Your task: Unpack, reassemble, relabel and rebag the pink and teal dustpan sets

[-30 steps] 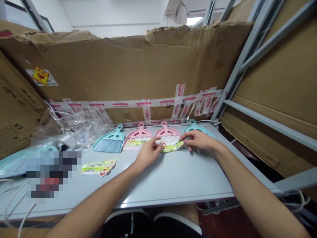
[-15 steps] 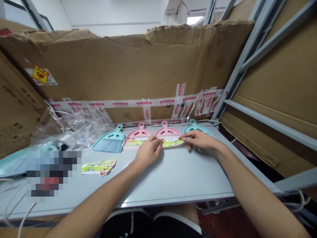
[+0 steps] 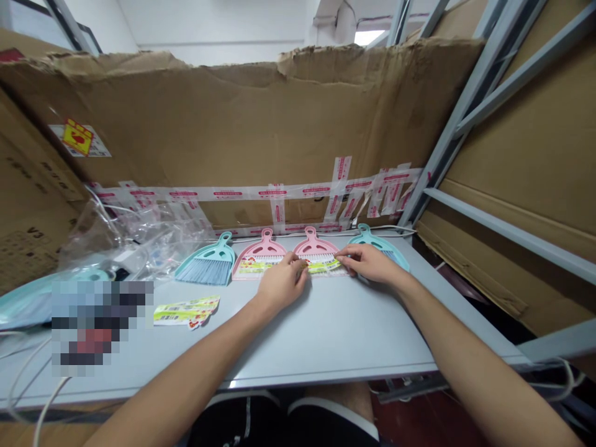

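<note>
The tall box (image 3: 233,118) at the back wears a yellow sign (image 3: 78,136) with a red picture on it. Its tape (image 3: 228,193) has pink print, too tiny to read. The box on the left (image 3: 28,180) says "V3" (image 3: 35,233) — its other marks are too blurry. Bright green-and-white labels stand on two pink dustpans — one on the left pan (image 3: 254,265), one on the right pan (image 3: 326,266). More labels (image 3: 186,310) lie on the table (image 3: 335,335). Their small words are too fuzzy to read.

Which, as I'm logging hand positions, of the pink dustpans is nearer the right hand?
The right pink dustpan: the right hand touches the label over it; the left pink dustpan is farther.
</note>
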`<state>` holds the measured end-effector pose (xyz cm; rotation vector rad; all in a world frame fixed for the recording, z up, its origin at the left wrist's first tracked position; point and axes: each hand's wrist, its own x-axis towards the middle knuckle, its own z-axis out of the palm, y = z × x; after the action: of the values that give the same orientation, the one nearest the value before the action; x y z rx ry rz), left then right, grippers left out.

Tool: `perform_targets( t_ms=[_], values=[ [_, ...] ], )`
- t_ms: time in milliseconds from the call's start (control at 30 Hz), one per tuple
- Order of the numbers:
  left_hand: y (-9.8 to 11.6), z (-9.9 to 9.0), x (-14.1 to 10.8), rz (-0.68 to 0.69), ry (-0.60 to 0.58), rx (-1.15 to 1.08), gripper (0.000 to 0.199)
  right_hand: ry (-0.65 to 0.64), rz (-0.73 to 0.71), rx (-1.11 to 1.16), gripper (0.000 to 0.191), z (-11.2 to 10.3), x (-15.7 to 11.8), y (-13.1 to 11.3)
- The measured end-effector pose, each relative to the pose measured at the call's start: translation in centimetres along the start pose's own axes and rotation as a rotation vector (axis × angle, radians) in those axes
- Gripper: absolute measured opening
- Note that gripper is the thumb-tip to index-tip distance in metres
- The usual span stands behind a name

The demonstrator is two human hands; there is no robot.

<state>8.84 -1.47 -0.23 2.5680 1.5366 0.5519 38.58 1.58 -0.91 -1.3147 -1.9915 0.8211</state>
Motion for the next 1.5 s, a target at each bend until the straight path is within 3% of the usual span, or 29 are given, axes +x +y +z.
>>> perform_targets(
  t_ms=[200,367,533,633,700,933,1167,1500],
  values=[
    [-0.2,0.1,0.1,0.000,0.004,-0.036,0.036,0.010,-0.034,-0.054,0.040,-0.1,0.1,0.0],
    [-0.5,0.3,-0.1,0.047,0.032,-0.119,0.032,-0.057,0.032,-0.052,0.038,-0.6,-0.1,-0.4],
    [-0.3,-0.5,-0.8,0.027,0.040,-0.383,0.020,-0.242,0.088,0.072,0.039,-1.8,-1.1,-1.5],
    [0.0,-0.9,-1.3,-0.013,-0.039,-0.525,0.013,-0.435,0.120,0.180,0.040,-2.2,-1.6,-2.1],
    [0.1,-1.0,-1.5,-0.026,-0.069,-0.562,0.014,-0.478,0.127,0.217,0.040,-2.2,-1.8,-2.3],
    [0.1,-1.0,-1.4,-0.025,0.009,-0.514,0.019,-0.321,0.114,0.238,0.044,-1.3,-1.2,-2.0],
    [0.1,-0.8,-1.3,-0.012,0.076,-0.523,0.020,-0.307,0.135,0.193,0.045,-0.9,-0.9,-1.9],
    [0.3,-0.8,-1.2,-0.016,0.064,-0.512,0.020,-0.261,0.140,0.183,0.040,-0.5,-0.7,-1.3]
  ],
)
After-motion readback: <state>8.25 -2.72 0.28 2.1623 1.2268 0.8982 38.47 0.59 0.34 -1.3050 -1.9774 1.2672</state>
